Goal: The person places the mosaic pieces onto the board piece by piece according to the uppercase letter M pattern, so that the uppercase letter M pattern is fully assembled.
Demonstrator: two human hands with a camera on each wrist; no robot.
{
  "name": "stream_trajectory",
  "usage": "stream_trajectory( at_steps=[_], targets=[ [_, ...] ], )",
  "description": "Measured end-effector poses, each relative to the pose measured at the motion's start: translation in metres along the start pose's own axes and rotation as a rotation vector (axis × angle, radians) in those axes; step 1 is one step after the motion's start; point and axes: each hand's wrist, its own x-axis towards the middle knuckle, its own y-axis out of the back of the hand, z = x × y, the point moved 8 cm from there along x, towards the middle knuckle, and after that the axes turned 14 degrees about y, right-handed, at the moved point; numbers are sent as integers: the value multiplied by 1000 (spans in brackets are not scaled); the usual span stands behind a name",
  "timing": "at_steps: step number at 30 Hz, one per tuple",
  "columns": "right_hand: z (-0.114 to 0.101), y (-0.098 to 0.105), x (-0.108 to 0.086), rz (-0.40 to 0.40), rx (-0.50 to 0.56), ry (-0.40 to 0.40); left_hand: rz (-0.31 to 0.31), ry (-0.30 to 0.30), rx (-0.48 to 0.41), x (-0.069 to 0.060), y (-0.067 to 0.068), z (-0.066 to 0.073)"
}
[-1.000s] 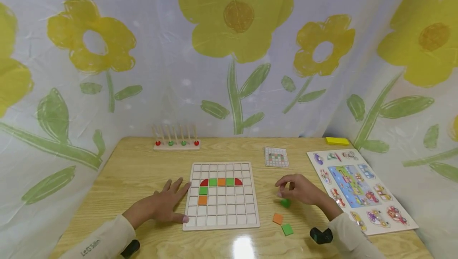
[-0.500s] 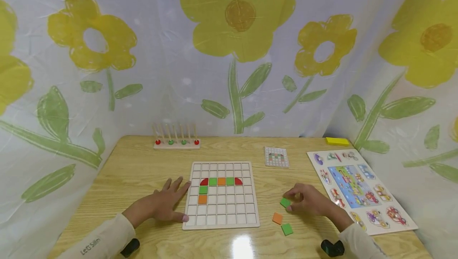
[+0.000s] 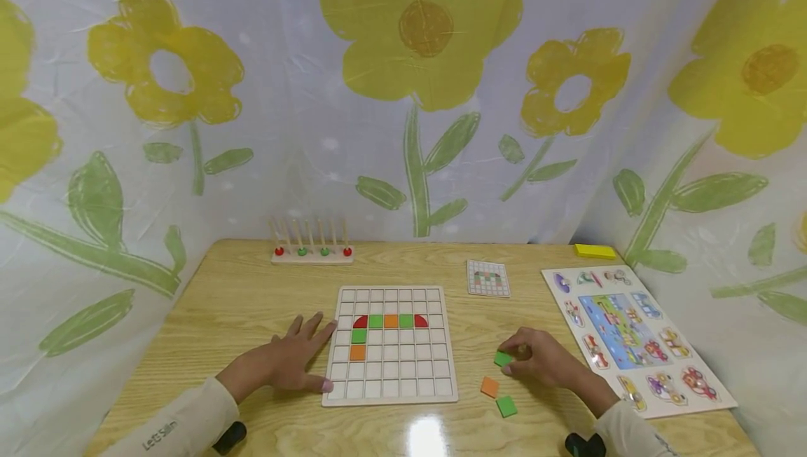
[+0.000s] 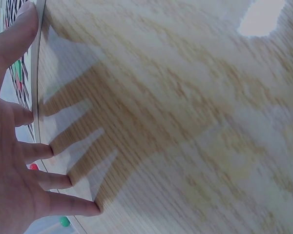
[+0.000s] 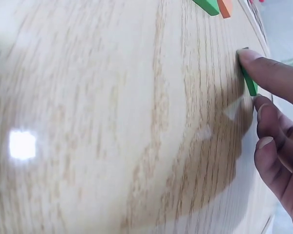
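Observation:
A square wooden grid board [image 3: 410, 371] lies mid-table, with a row of red, green and orange tiles and a short column at its left. My left hand [image 3: 286, 359] rests flat with spread fingers, the thumb and index finger touching the board's left edge. Right of the board, my right hand [image 3: 542, 357] pinches a green square tile [image 3: 502, 358] low over the table. In the right wrist view, thumb and index finger are at opposite ends of this green tile [image 5: 249, 80]. Closer to me lie an orange tile [image 3: 490, 387] and another green tile [image 3: 506, 406].
A small pattern card [image 3: 488, 279] lies behind the right hand. At the right is a picture puzzle board [image 3: 637, 338], with a yellow block [image 3: 595, 251] beyond it. A peg stand [image 3: 312, 255] with red and green beads stands at the back left.
My right hand has moved slightly right and down, and its thumb and finger have come onto the green tile. My left hand has stayed at the board's edge.

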Motion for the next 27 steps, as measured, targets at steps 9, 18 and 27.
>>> stream_trajectory(
  at_steps=[9,18,27],
  targets=[
    [-7,-3,2,-38,66,-9,2,-7,7,1,-1,0],
    [-8,-6,4,-55,90,-17,3,-4,4,1,-2,-1],
    [-16,-5,11,-29,80,14,9,-9,4,0,0,1]
  ],
)
